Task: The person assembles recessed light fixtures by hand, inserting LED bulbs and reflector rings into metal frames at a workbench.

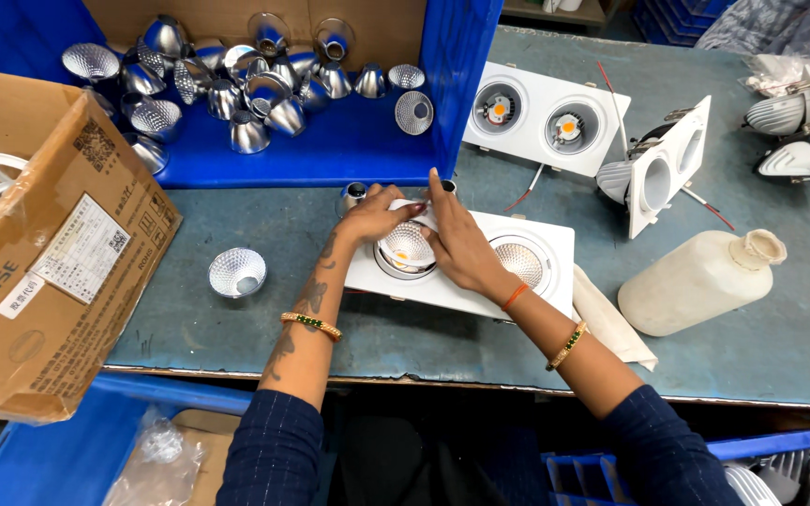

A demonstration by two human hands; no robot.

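Pressing down on a white twin downlight frame point(466, 281), both hands are working over its left opening, near the middle of the grey-blue bench point(330, 319). The left hand point(372, 217) is curling its fingers over the far-left rim of the silver reflector point(407, 245) seated in that opening; the right hand point(457, 239) is lying across the reflector's right side with fingers stretched toward the far edge. Whether the fingertips are pinching anything small is impossible to tell, since the hands are covering that spot. A small dark cylinder point(352, 194) is peeking out just beyond the left hand, mostly hidden.

The frame's right opening is showing a second ribbed reflector point(520, 260), partly covered by the right wrist. A loose reflector cup point(237, 273) is lying on the bench to the left, apart from the frame.

At the far left, a blue bin point(358, 150) is holding a heap of shiny reflector cups point(236, 80); its top is running out of view. A brown cardboard box point(39, 272) is sitting at the left edge, cut off, wearing a white rectangular label and a smaller white sticker on its near flap. To the right, an off-white plastic bottle point(700, 279) is lying on its side. Beyond it, another twin fixture point(546, 117) is lying flat and a third one point(667, 164) is standing tilted on edge. More fittings at the far right corner are cut off.
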